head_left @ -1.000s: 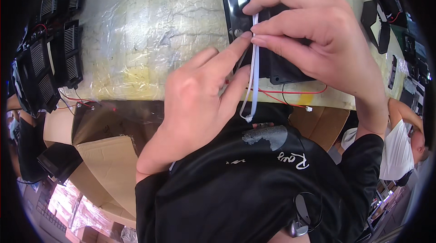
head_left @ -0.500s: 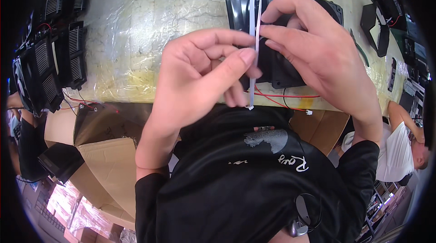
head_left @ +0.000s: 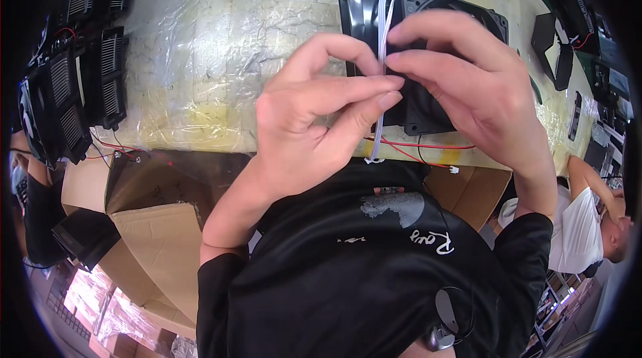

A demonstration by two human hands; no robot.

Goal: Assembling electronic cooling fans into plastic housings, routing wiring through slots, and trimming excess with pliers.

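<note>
A black fan housing (head_left: 416,117) lies at the table's front edge, partly covered by my hands. White cables (head_left: 382,13) run down along its left side, ending in a small white connector (head_left: 372,160) over the edge. My left hand (head_left: 328,107) is closed, thumb and fingers pinching the cables midway down. Just above, my right hand (head_left: 475,77) grips the same cables at its fingertips, its palm over the housing. A red wire (head_left: 428,146) and a black wire trail from below the housing to another white connector (head_left: 454,169).
Several black finned units (head_left: 70,90) line the table's left side. An open cardboard box (head_left: 157,224) stands below the left edge. At right are a black open-framed part (head_left: 554,50) and a flat dark strip (head_left: 574,116). A person in white (head_left: 578,231) sits far right.
My left hand has moved up and right, and its fingers have closed onto the white cables. The right hand has shifted slightly down with the cables at its fingertips.
</note>
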